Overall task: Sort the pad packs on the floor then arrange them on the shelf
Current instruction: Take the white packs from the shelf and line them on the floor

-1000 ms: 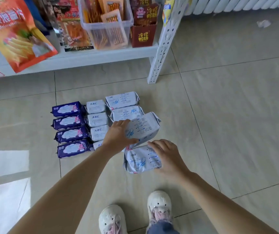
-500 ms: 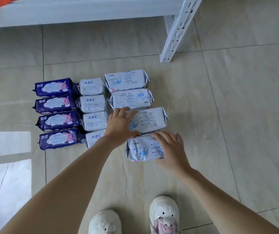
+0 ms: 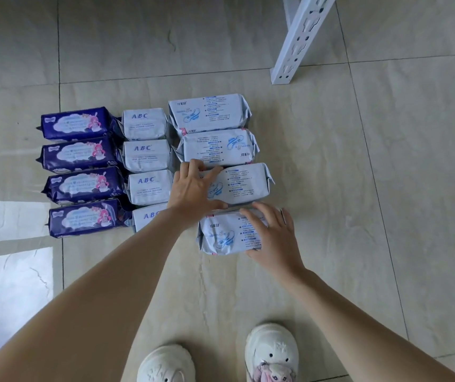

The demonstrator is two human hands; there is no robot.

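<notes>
Pad packs lie on the tiled floor in three columns: several dark purple packs on the left, several small pale ABC packs in the middle, several larger pale blue packs on the right. My left hand grips the left end of the third pale blue pack, fingers over its far edge and thumb along its near edge. My right hand holds the right end of the nearest pale blue pack, fingers on top, thumb under its near edge. Both packs lie flat on the floor.
A white perforated shelf leg stands at the upper right, beyond the packs. My two white shoes are at the bottom edge. A bright patch of reflected light lies on the tiles at left. Bare tile spreads to the right.
The view has tilted down, so the shelf and its snacks left the frame. The third pale blue pack was lifted and tilted, and now lies flat in the column. Both hands stay on their packs.
</notes>
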